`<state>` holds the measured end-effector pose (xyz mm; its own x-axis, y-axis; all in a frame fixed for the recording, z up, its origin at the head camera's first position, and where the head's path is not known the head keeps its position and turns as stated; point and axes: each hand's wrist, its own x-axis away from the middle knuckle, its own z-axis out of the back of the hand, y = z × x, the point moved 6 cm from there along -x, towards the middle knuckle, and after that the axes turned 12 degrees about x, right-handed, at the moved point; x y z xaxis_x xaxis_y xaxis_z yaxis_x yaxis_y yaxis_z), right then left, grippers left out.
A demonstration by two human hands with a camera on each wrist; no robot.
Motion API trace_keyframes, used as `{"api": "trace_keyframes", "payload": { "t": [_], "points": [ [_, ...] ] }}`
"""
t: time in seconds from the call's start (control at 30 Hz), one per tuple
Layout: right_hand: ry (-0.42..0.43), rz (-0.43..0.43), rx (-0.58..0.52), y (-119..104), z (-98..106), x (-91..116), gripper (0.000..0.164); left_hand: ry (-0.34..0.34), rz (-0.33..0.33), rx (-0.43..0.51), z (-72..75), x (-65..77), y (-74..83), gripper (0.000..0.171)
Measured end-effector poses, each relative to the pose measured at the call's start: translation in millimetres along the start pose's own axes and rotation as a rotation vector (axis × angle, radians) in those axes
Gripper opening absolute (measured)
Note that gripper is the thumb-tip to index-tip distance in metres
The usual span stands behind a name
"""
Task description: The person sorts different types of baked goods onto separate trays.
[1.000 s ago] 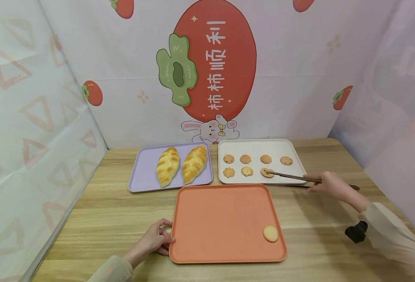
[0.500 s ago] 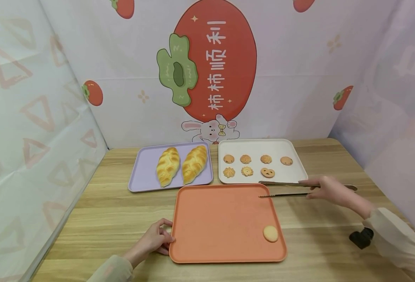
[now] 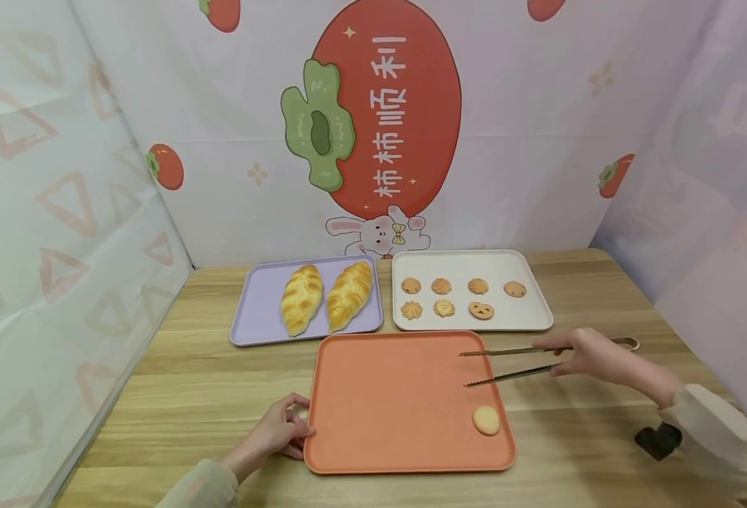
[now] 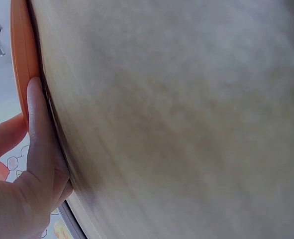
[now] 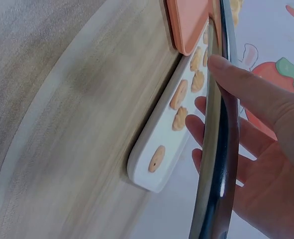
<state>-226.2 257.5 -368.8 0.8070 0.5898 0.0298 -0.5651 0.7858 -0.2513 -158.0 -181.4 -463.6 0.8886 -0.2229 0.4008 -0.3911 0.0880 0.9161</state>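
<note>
My right hand [image 3: 592,356] grips metal tongs [image 3: 519,351]; the tongs' arms stand apart over the right edge of an orange tray [image 3: 405,402], nothing between their tips. In the right wrist view the thumb lies on one arm of the tongs [image 5: 217,149], and the fingers lie behind them. My left hand [image 3: 278,429] pinches the left rim of the orange tray, thumb and fingers at its edge, as the left wrist view of the tray [image 4: 25,55] also shows. One round pale cookie [image 3: 486,421] lies near the tray's lower right corner.
Behind stands a white tray [image 3: 456,262] with several cookies, among them a pretzel-shaped cookie [image 3: 481,310]. Left of it, a purple tray [image 3: 255,303] bears two braided breads [image 3: 302,300]. Printed cloth walls [image 3: 221,197] enclose the wooden table [image 3: 221,374] at the back and sides.
From the pretzel-shaped cookie the tongs have come back toward the front, down over the orange tray, their arms spreading wider. That cookie stays on the white tray. My left hand has not moved.
</note>
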Motion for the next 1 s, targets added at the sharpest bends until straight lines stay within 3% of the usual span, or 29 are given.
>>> {"api": "trace_keyframes", "payload": {
  "t": [0.27,0.47,1.0],
  "points": [
    [-0.079,0.064,-0.041,-8,-5,5,0.048,0.000,0.006,-0.003,0.5,0.3,0.6,0.044],
    [-0.129,0.060,-0.062,-10,-7,10,0.047,-0.005,0.007,0.004,0.3,0.6,0.6,0.044],
    [-0.165,0.063,0.000,-13,-10,22,0.045,-0.001,-0.006,0.000,0.5,-0.4,-0.2,0.044]
  ]
}}
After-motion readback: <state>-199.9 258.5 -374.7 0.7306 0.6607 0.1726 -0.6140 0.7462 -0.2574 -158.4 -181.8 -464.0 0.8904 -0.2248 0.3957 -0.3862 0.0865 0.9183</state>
